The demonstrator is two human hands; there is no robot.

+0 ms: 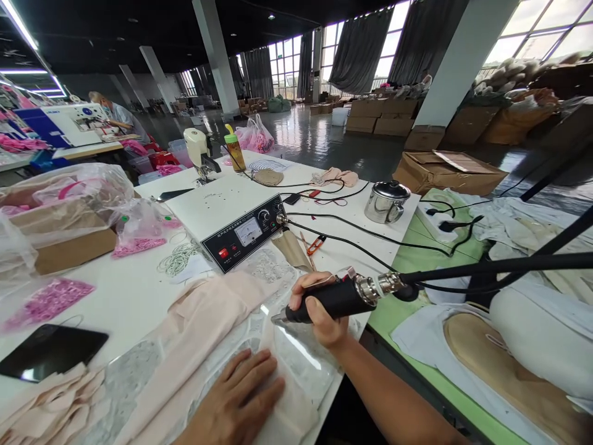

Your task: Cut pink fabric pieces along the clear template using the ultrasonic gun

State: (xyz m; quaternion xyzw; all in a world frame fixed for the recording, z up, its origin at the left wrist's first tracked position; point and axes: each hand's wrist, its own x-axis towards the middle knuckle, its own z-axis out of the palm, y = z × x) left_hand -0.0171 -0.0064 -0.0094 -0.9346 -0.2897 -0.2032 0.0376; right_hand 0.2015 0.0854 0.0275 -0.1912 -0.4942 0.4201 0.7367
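In my right hand (327,315) is a black handheld ultrasonic cutter (340,298), its thick cable running off to the right. The pointed metal tip touches or hovers just over pale pink fabric (273,334); I cannot tell which. My left hand (241,392) lies flat with fingers spread, pressing on the fabric and a clear plastic template sheet (301,352). Another pale pink length of fabric (204,327) stretches diagonally to the left of that hand. Behind the work stands a black control box (245,232) with a dial meter and a red switch.
An orange-handled box cutter (316,245), a steel lidded mug (386,201) and black cables lie beyond the box. At left are a phone-like black tablet (53,351), bags of pink pieces (55,300) and a carton (74,247). Dress forms (542,334) lie at right.
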